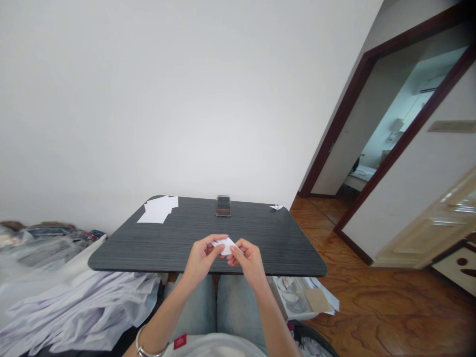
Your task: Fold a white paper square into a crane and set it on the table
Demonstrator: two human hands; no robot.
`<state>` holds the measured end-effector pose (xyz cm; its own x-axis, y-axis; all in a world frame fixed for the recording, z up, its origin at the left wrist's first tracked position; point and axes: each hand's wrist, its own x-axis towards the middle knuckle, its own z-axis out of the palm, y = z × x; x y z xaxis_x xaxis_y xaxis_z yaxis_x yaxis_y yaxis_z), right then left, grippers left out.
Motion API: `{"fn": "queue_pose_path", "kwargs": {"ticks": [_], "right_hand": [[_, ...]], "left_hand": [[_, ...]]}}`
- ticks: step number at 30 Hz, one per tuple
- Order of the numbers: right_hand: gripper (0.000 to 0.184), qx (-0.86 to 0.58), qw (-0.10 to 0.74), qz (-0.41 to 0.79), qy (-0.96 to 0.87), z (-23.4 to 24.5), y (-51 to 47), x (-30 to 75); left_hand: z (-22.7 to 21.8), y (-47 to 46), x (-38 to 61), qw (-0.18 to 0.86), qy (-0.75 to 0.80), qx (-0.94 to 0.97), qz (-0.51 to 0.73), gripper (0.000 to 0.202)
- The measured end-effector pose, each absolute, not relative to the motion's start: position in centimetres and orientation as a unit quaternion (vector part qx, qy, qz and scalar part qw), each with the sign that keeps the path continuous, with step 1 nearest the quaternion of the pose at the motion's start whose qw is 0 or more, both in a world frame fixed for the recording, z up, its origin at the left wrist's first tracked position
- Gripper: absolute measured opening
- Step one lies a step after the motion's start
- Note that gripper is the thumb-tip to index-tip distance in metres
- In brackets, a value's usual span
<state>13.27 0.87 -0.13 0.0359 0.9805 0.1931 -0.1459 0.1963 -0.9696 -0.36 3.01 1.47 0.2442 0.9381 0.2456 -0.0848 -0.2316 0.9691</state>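
Observation:
Between my two hands is a small folded piece of white paper (227, 245), held just above the front part of the dark table (186, 248). My left hand (204, 253) pinches its left side, with the thumb on top. On the right side, my right hand (246, 254) grips the paper between thumb and fingers. Several loose white paper sheets (156, 209) lie at the table's back left. A small folded white paper shape (276, 207) sits at the back right corner.
A phone-like dark device (223, 206) stands at the table's back, near the white wall (223, 99). Piled white cloth (85, 312) lies left of my legs. Below the table's right end is a white box (297, 300) with papers and plastic. A doorway (372, 129) opens at right.

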Motion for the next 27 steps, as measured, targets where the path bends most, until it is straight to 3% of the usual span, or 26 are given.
{"fn": "queue_pose_path", "kwargs": {"ticks": [19, 27], "right_hand": [[0.028, -0.442, 0.581, 0.448, -0.516, -0.5, 0.9, 13.1], [0.027, -0.444, 0.582, 0.453, -0.509, -0.5, 1.0, 13.5]], "left_hand": [[0.6, 3.4, -0.4, 0.526, 0.351, 0.613, 0.473, 0.042], [1.2, 3.5, -1.4, 0.564, 0.329, 0.622, 0.433, 0.061]]}}
